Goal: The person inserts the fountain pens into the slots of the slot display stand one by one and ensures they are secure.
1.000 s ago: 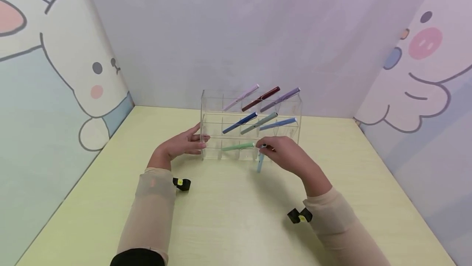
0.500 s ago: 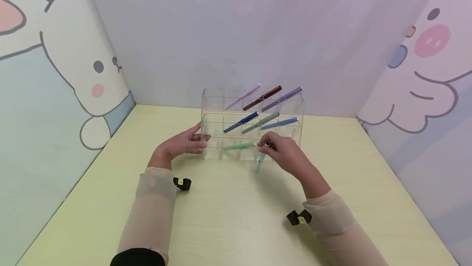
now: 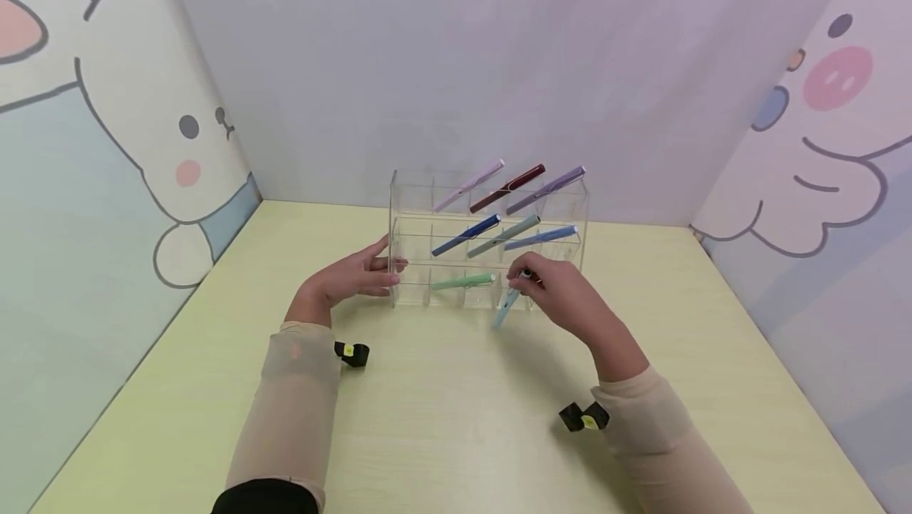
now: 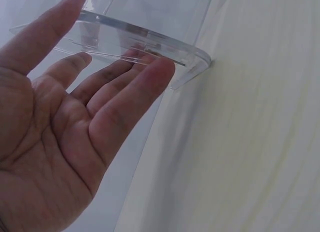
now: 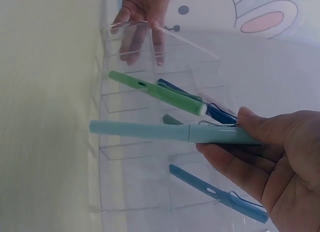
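Note:
A clear acrylic pen rack (image 3: 412, 292) stands on the table, with pens leaning in its three tiers. My right hand (image 3: 563, 296) pinches a light blue pen (image 3: 506, 310) by its cap end between thumb and fingers, in front of the lowest tier. In the right wrist view this pen (image 5: 142, 130) crosses in front of the rack, beside the green pen (image 5: 165, 98). My left hand (image 3: 349, 276) touches the rack's left side with its fingers extended; in the left wrist view the palm of the left hand (image 4: 70, 122) shows beside the rack's clear edge (image 4: 145, 33).
On the top tier lean a pale pink pen (image 3: 470, 185), a dark red pen (image 3: 507, 188) and a purple pen (image 3: 545, 190). The middle tier holds a dark blue pen (image 3: 466, 235), a grey-green pen (image 3: 503, 236) and a blue pen (image 3: 541, 237). Walls enclose the table (image 3: 442, 411).
My right hand has shifted slightly right, and the light blue pen has gone from nearly upright to more slanted. My left hand stays at the rack's side.

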`<state>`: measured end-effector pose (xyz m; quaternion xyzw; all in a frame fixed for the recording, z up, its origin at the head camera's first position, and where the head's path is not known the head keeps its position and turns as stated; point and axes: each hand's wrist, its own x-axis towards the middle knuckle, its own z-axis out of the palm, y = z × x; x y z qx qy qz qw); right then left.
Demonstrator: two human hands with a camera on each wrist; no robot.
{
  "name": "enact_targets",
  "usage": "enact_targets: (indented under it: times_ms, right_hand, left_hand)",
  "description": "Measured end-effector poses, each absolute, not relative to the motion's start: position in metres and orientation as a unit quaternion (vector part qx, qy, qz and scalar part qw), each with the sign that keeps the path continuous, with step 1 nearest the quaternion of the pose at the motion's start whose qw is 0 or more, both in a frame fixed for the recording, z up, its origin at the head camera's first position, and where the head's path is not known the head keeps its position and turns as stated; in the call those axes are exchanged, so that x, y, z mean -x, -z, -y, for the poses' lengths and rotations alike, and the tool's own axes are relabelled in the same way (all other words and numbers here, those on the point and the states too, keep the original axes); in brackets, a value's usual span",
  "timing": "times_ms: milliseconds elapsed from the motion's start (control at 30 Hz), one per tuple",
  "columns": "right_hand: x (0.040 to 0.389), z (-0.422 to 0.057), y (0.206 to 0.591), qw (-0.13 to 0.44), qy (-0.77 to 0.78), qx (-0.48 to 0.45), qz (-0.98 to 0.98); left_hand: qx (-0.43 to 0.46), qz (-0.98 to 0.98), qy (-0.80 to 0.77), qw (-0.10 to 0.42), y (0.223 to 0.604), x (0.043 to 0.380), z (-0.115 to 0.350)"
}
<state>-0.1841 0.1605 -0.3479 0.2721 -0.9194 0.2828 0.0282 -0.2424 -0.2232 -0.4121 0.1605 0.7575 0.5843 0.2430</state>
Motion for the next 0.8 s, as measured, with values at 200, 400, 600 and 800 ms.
enact_targets:
  times_ms: [200, 400, 600, 800]
  right_hand:
    - [0.184, -0.185, 0.333, 0.05, -0.342, -0.275, 0.897]
    - [0.186, -0.197, 0.327, 0.07, -0.395, -0.27, 0.875]
    - [0.193, -0.192, 0.336, 0.098, -0.411, -0.273, 0.864]
    - [0.197, -0.191, 0.344, 0.12, -0.4, -0.258, 0.871]
  left_hand:
    - [-0.158, -0.763, -0.579, 0.24, 0.41, 0.242, 0.222]
    - [-0.157, -0.763, -0.58, 0.241, 0.41, 0.243, 0.223]
    - [-0.157, -0.761, -0.58, 0.244, 0.41, 0.242, 0.223]
    - [-0.162, -0.76, -0.58, 0.244, 0.411, 0.241, 0.223]
